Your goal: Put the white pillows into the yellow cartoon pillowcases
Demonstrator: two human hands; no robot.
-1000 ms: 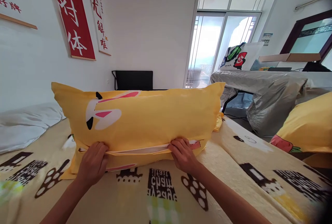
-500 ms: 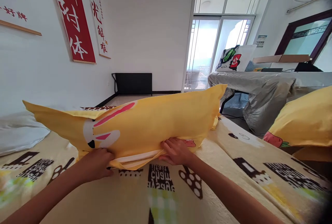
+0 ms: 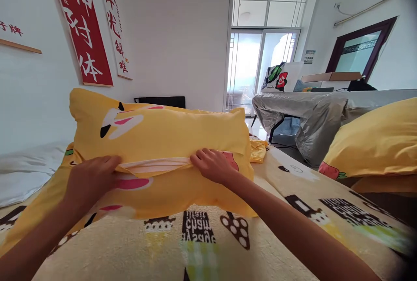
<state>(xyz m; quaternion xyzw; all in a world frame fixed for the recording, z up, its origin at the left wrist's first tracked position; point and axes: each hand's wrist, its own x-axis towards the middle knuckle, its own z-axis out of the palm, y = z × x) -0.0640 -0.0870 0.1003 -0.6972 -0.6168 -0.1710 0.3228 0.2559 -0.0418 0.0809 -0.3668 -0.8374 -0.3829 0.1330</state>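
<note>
A yellow pillowcase (image 3: 182, 131) with a rabbit print stands puffed up in front of me, with pale pillow fabric (image 3: 156, 165) showing through a long slit across its side. My left hand (image 3: 93, 181) is closed on the cloth at the slit's left end. At the right end, the fingers of my right hand (image 3: 211, 164) are curled over the slit's edge. Below the slit, more yellow cloth with pink and white print hangs down to the cream patterned blanket (image 3: 156, 255). The fingertips of both hands are partly hidden in the fabric.
Another yellow pillow (image 3: 378, 142) lies at the right. A white pillow (image 3: 29, 170) rests on the left by the wall. Beyond the bed, a table under a silvery cover (image 3: 302, 109) carries a printed bag (image 3: 280, 77) and a flat cardboard box (image 3: 330, 77).
The pillowcase has been raised and turned so its slit faces me, and its pointed corners have folded back. Both hands have moved up with it. The view has tilted up slightly.
</note>
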